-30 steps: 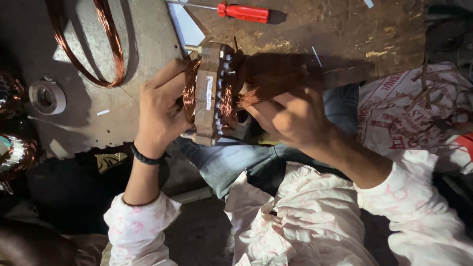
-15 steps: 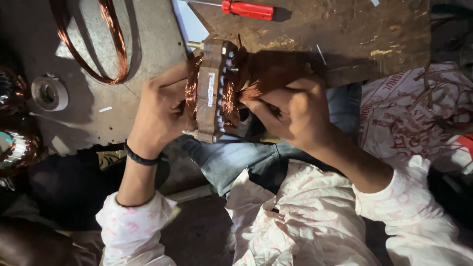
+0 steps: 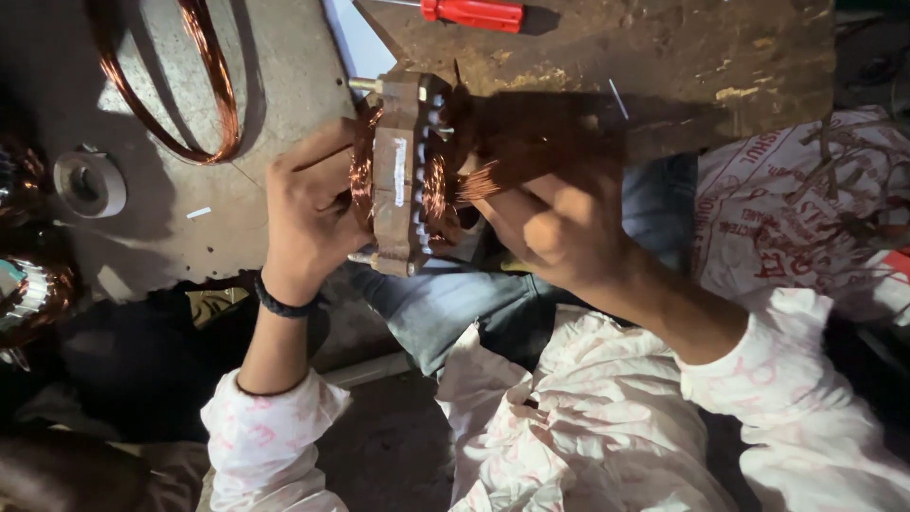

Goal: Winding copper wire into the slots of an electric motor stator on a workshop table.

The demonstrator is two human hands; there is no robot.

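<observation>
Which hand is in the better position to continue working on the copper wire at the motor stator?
Probably the right hand: its fingers already pinch the copper wire at the open side of the stator. The left hand wraps the stator's other side and steadies it, so it is occupied.

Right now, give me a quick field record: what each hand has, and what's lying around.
Left hand: grips the motor stator, held on edge
Right hand: fingers at the copper winding on the stator's right face
Bench: red-handled screwdriver
Floor, left: loose copper wire loop; grey tape roll
</observation>
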